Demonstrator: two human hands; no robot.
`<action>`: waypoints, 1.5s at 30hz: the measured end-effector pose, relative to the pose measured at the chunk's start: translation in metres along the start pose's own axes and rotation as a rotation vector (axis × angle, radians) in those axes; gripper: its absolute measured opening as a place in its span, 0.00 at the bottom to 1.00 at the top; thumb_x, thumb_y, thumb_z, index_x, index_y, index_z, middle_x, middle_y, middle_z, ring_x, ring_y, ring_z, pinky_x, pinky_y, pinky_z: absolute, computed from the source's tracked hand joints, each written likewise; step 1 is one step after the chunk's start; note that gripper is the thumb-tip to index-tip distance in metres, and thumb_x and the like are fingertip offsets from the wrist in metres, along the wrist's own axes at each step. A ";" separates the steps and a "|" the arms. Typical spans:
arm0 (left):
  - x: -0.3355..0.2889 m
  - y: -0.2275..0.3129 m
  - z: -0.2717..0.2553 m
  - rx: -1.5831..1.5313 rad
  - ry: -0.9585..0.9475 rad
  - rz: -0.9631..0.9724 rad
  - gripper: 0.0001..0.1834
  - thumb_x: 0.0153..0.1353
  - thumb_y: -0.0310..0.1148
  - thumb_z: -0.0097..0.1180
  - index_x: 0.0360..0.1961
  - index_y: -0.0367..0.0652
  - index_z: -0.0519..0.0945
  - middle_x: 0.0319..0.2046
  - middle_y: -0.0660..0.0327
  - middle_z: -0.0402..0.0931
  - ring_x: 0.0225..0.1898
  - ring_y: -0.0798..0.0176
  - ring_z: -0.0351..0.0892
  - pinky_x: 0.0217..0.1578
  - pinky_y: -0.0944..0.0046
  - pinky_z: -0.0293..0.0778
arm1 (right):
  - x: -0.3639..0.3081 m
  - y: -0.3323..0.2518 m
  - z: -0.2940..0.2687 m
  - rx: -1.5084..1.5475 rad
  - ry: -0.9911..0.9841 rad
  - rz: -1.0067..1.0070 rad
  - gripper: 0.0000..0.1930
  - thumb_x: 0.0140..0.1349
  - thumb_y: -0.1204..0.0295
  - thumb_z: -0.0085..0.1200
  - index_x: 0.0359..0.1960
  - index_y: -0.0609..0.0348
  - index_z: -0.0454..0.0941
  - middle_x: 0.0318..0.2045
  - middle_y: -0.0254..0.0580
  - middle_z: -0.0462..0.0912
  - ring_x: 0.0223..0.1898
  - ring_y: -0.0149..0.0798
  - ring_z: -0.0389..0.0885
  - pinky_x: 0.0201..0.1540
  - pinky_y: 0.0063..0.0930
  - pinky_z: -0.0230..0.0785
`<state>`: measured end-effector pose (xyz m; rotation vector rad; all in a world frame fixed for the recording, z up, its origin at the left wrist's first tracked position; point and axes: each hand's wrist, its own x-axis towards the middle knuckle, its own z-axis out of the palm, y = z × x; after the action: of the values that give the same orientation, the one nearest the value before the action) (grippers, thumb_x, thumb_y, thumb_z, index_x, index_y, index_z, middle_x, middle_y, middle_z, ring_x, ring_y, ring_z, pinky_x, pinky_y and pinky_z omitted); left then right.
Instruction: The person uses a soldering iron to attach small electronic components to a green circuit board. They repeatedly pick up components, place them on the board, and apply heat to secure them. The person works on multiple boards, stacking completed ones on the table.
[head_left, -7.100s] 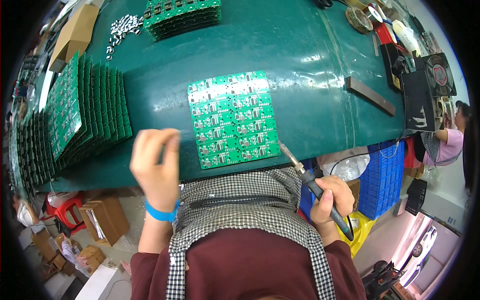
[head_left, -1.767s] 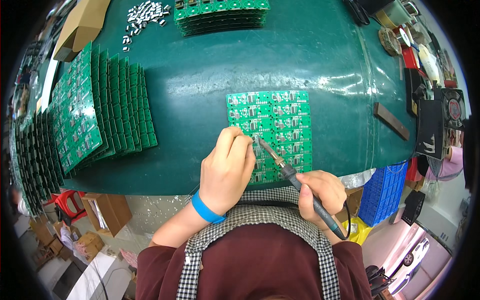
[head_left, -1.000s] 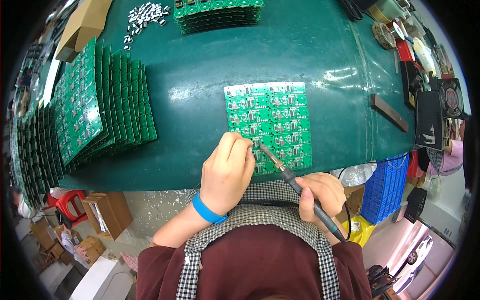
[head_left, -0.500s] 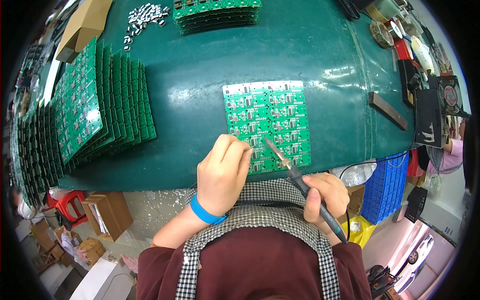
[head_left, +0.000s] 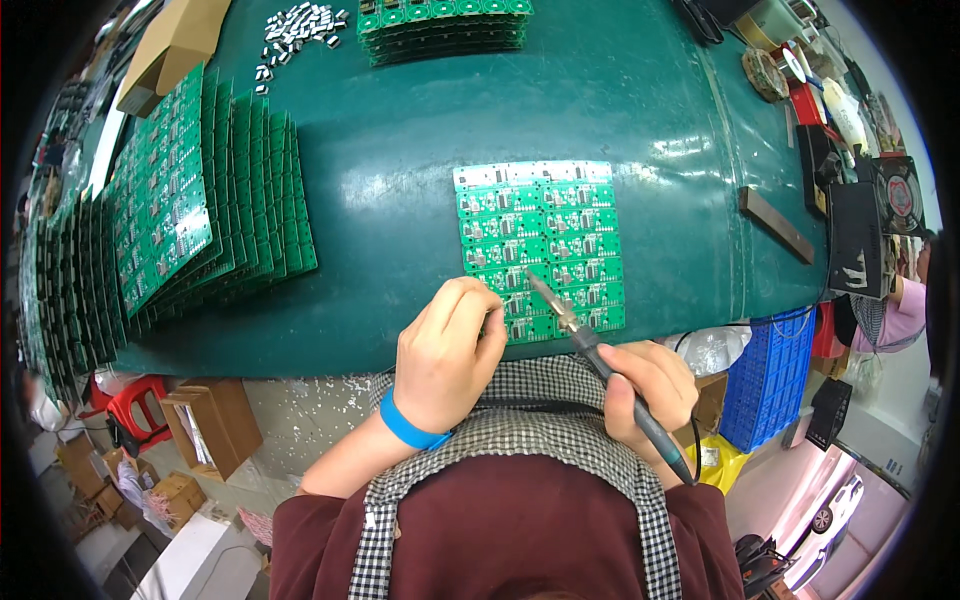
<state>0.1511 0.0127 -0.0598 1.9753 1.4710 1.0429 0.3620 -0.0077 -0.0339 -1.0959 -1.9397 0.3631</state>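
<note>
A green circuit board panel (head_left: 583, 222) with rows of small chips lies flat on the green bench mat, in front of me. My right hand (head_left: 650, 392) is closed round the grip of a soldering iron (head_left: 597, 362). Its metal tip points far and left, at the middle of the panel; whether it touches is hard to tell. Beside the panel's near left edge is my left hand (head_left: 445, 345), a blue band at its wrist. Its thumb and fingers are pinched together, and what they hold, if anything, is too small to make out.
Tilted panels (head_left: 165, 190) stand in a row at left, near a cardboard box (head_left: 180, 45). Small metallic parts (head_left: 295, 30) lie loose at the far side by another panel stack (head_left: 445, 35). A dark bar (head_left: 777, 225) rests at right; a blue crate (head_left: 765, 385) stands below the bench.
The iron's tip has shifted slightly left and away from me over the panel. My left hand's fingertips have drawn back a little from the panel. Both grips look the same.
</note>
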 end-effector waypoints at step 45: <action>-0.023 0.014 0.007 0.051 -0.059 -0.001 0.09 0.52 0.17 0.59 0.33 0.36 0.74 0.34 0.54 0.73 0.31 0.50 0.78 0.30 0.57 0.75 | -0.036 -0.011 -0.005 0.037 0.052 -0.033 0.06 0.49 0.77 0.56 0.29 0.62 0.83 0.20 0.39 0.81 0.18 0.37 0.80 0.21 0.26 0.72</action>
<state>0.1615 -0.0124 -0.0608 2.0230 1.4813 0.9475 0.3686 -0.0436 -0.0442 -1.0387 -1.8957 0.3483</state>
